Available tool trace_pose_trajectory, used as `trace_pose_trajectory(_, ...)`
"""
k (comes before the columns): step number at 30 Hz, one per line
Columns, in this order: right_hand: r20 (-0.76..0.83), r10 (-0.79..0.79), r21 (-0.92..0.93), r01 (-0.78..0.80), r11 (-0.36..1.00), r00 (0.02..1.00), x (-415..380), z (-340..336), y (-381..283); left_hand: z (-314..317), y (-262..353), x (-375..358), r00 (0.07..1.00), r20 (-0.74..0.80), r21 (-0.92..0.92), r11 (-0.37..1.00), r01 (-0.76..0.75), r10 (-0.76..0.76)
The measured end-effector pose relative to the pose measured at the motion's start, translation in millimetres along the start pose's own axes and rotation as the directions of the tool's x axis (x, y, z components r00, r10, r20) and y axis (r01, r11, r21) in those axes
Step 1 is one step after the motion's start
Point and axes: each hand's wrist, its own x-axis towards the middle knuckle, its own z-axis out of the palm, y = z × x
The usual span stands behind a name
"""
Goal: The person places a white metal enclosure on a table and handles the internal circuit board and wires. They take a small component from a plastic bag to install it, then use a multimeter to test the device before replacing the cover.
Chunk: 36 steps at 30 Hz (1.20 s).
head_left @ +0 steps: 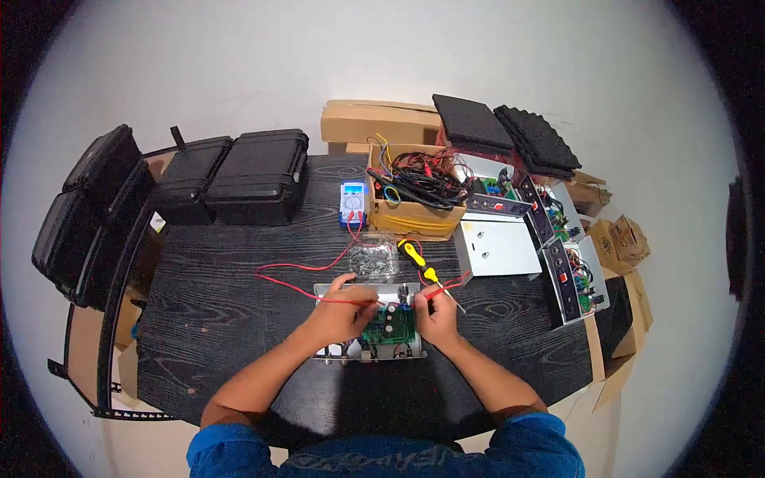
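A white metal case with a green circuit board (389, 328) lies in front of me on the table. My left hand (339, 315) is closed around a red test probe (351, 300), its tip over the board's upper part. From the right, my right hand (435, 315) pinches a second red test probe (434, 294), pointing in at the board's upper right corner. Red leads run from the probes toward a blue multimeter (353, 204) with a lit display. A yellow and black screwdriver (420, 259) lies just beyond my right hand, beside a clear tray of small screws (373, 259).
A cardboard box (414, 221) of tangled cables stands behind the tray. To the right are a closed white case (500, 248) and several opened cases with circuit boards (586, 291). Black hard cases (256, 179) line the left. Black foam sheets (474, 121) are stacked at the back right.
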Motion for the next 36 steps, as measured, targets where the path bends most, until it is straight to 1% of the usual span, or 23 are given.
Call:
trace_pose_trajectory(2,0.016,-0.004,-0.002,0.004,1.0,1.0,-0.1,0.5,3.3,-0.2,-0.5,0.1,0.999,-0.026,0.001,1.0,-0.019,0.019)
trace_pose_trajectory(5,-0.017,-0.073,0.0,0.073,0.997,0.997,2.2,2.1,3.5,-1.2,-0.6,0.1,0.999,-0.029,-0.005,1.0,-0.015,0.015)
trace_pose_trajectory(8,0.016,0.017,0.002,-0.017,1.0,1.0,0.1,1.9,1.9,-3.6,2.3,1.4,0.999,-0.035,-0.011,1.0,-0.018,0.018)
trace_pose_trajectory(12,0.018,-0.014,0.013,0.014,1.0,1.0,1.7,2.6,3.2,-2.9,1.5,2.2,0.997,-0.062,-0.009,0.999,-0.047,0.046)
trace_pose_trajectory(15,0.009,-0.024,0.021,0.023,1.0,1.0,0.2,4.3,6.9,-2.8,0.6,1.8,0.998,-0.03,-0.001,0.999,-0.046,0.046)
trace_pose_trajectory(18,0.015,-0.016,0.021,0.016,1.0,1.0,0.9,3.8,6.6,-4.1,0.0,1.9,0.999,0.029,0.046,0.998,-0.046,0.044)
trace_pose_trajectory(20,0.027,0.01,0.008,-0.01,1.0,1.0,1.3,2.1,2.5,-3.7,0.2,1.5,0.999,0.021,0.028,0.999,-0.029,0.029)
trace_pose_trajectory(26,0.008,-0.027,0.022,0.027,0.999,1.0,2.0,2.6,2.9,-0.7,-1.9,0.6,1.0,0.014,0.03,0.999,-0.025,0.024)
trace_pose_trajectory(29,0.038,0.044,0.023,-0.045,0.999,0.998,-1.0,3.5,6.6,-0.5,-2.5,1.0,0.999,0.023,0.061,0.997,-0.044,0.043)
trace_pose_trajectory(32,0.044,0.052,0.03,-0.053,0.998,0.998,0.2,3.2,3.0,-0.5,-0.6,0.4,0.999,0.022,0.071,0.996,-0.048,0.047)
trace_pose_trajectory(36,0.042,0.009,0.025,-0.01,1.0,0.999,1.4,2.5,3.3,-3.6,1.2,1.6,0.997,0.035,0.075,0.995,-0.067,0.065)
